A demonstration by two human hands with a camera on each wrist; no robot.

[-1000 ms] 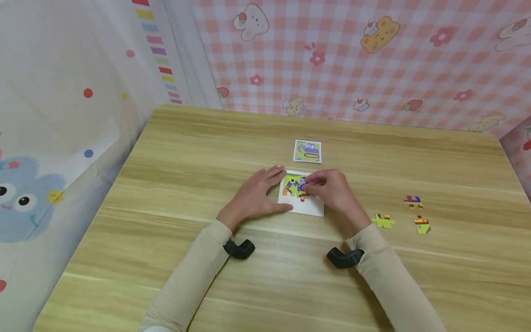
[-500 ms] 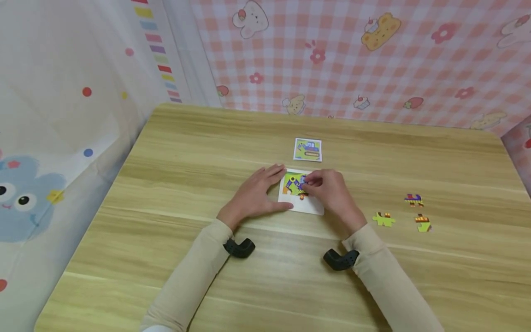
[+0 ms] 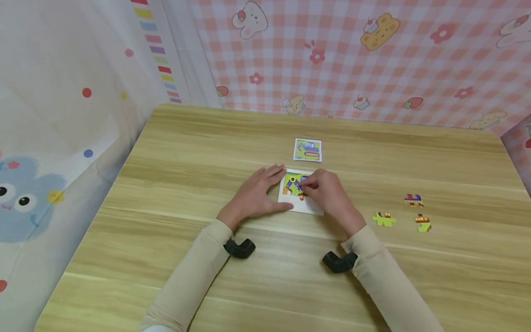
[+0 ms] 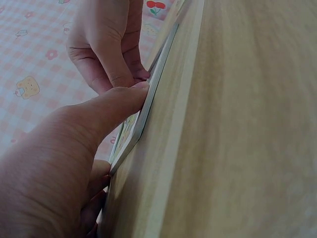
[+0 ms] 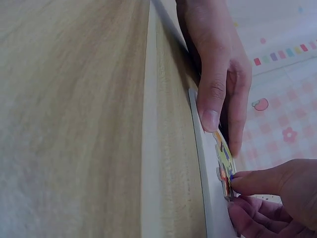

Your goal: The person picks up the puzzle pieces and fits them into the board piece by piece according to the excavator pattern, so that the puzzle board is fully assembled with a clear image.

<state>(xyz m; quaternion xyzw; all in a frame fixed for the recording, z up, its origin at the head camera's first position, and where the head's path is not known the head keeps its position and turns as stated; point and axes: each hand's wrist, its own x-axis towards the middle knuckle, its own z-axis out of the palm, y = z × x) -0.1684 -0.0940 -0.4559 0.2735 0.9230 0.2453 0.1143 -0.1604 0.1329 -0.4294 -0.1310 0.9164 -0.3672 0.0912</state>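
Observation:
In the head view, a white puzzle board [image 3: 301, 205] lies on the wooden table. Its upper part carries joined pieces picturing a blue digger [image 3: 292, 182] on green. My left hand [image 3: 255, 193] rests at the board's left side, fingers extended at the upper left corner and thumb straight on the lower edge. My right hand [image 3: 329, 193] is over the right half, thumb and forefinger pinching a puzzle piece [image 5: 232, 177] at the picture; the fingers hide most of it. In the left wrist view, the left thumb [image 4: 119, 104] presses on the board's edge.
Behind the board lies a square picture card [image 3: 308, 150] of the digger. To the right are three loose puzzle pieces: one purple and red [image 3: 414, 200], one green [image 3: 383, 219], one orange and green [image 3: 423, 223]. A checked curtain [image 3: 340, 69] hangs beyond the table's back edge.
My right thumb and forefinger have shifted slightly left over the digger picture. My left hand, the board and the loose pieces stay in place.

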